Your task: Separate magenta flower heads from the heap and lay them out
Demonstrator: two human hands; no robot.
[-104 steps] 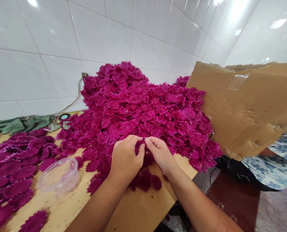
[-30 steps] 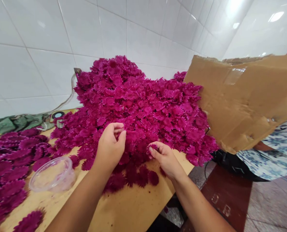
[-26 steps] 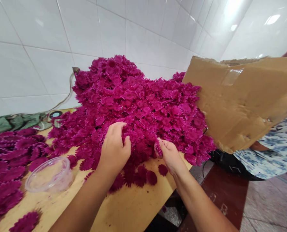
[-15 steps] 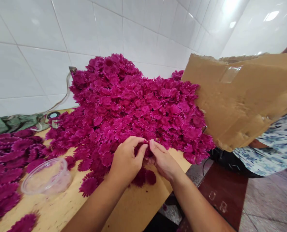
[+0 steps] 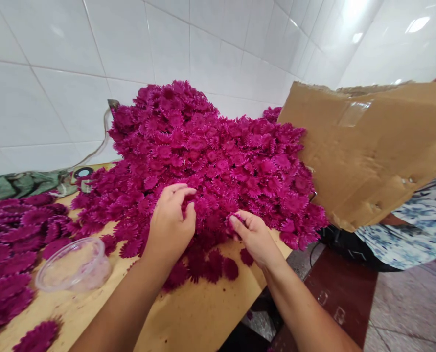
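Note:
A big heap of magenta fabric flower heads (image 5: 210, 151) is piled on a wooden table (image 5: 199, 318) against a white tiled wall. My left hand (image 5: 170, 225) reaches into the front of the heap, thumb and fingers pinched on a flower head there. My right hand (image 5: 254, 237) rests at the heap's lower edge near the table corner, its fingers curled round a small flower piece (image 5: 236, 218). A few loose flat flower pieces (image 5: 218, 264) lie on the table between my wrists.
A clear plastic bowl (image 5: 73, 266) sits at the left front beside rows of flat flower pieces (image 5: 15, 244). A torn cardboard sheet (image 5: 372, 146) stands at the right, with a person in patterned cloth (image 5: 419, 230) behind it. Green cloth (image 5: 23, 185) and a cable lie by the wall.
Half a second ago my hands were pinched together over one flower at the heap's edge. They have since parted: the left moved up-left into the heap, the right stayed low with a piece.

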